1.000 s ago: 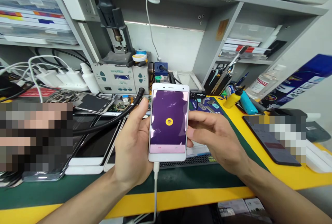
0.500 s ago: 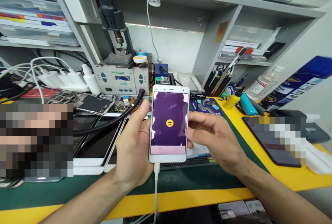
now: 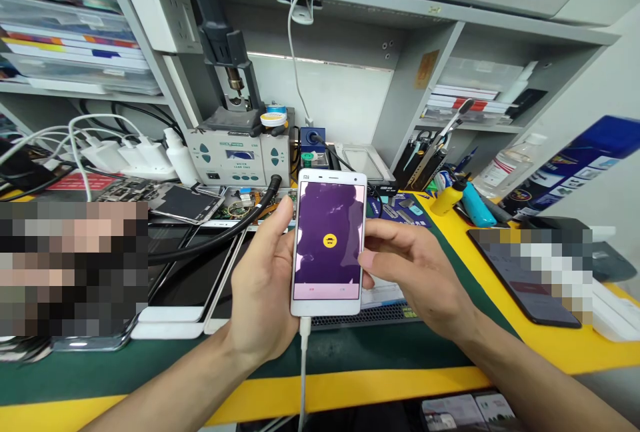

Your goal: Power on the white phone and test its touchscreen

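Head | left hand (image 3: 263, 289): cradling phone (image 3: 327, 259), thumb up | right hand (image 3: 423, 272): curled at phone's edge, grip unclear

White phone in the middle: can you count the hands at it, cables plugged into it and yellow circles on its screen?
Hands at the white phone: 2, left hand and right hand
Cables: 1, white cable
Yellow circles: 1, yellow circle
Total: 4
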`<state>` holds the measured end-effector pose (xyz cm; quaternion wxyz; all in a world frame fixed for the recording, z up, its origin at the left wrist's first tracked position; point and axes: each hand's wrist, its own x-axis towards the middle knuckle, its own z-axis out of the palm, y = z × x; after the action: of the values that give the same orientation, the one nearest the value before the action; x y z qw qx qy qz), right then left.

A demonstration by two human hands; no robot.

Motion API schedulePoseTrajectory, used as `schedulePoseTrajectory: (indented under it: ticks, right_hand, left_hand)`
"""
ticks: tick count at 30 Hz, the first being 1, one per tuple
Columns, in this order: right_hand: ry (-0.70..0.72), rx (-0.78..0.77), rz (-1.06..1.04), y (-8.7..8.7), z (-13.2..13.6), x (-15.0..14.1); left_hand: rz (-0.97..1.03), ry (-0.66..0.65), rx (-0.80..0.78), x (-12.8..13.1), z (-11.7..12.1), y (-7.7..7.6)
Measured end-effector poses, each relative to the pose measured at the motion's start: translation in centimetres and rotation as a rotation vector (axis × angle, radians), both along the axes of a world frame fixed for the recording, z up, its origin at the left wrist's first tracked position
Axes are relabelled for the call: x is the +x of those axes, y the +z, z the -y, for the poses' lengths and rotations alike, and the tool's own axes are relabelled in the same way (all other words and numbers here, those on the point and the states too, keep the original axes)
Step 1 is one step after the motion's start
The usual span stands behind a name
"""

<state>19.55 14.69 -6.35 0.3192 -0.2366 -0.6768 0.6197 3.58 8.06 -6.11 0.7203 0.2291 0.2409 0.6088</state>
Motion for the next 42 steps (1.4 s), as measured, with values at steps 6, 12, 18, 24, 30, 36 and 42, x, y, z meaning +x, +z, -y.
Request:
schedulePoseTrajectory:
  ticks: [6, 12, 18, 24, 30, 36, 42]
  right_hand:
    - [-0.010, 0.008, 0.011, -0.01, 0.03, 0.08]
    - [0.004, -0.010, -0.030, -0.25, -0.17, 0.09]
    - [-0.121, 0.101, -0.132, -0.69, -0.11, 0.06]
    - [-0.521, 0.817, 0.005, -0.84, -0.24, 0.54]
    - [-0.524, 1.134, 0.172, -0.33, -0.39, 0.46]
    - [-0.510, 1.134, 0.221, -0.57, -0.27, 0.48]
    - [-0.508, 1.140, 0.231, -0.42, -0.35, 0.38]
  left_hand:
    - [-0.002, 0.021, -0.008, 0.16, -0.01, 0.11]
    - [-0.023, 0.003, 0.015, 0.07, -0.13, 0.02]
    - [-0.034, 0.030, 0.002, 0.29, -0.15, 0.42]
    - [-0.047, 0.024, -0.020, 0.11, -0.09, -0.11]
    - [-0.031, 0.047, -0.053, 0.28, -0.24, -0.16]
    - [-0.013, 0.046, -0.041, 0.43, -0.10, 0.23]
    - [-0.027, 0.020, -0.026, 0.48, -0.07, 0.05]
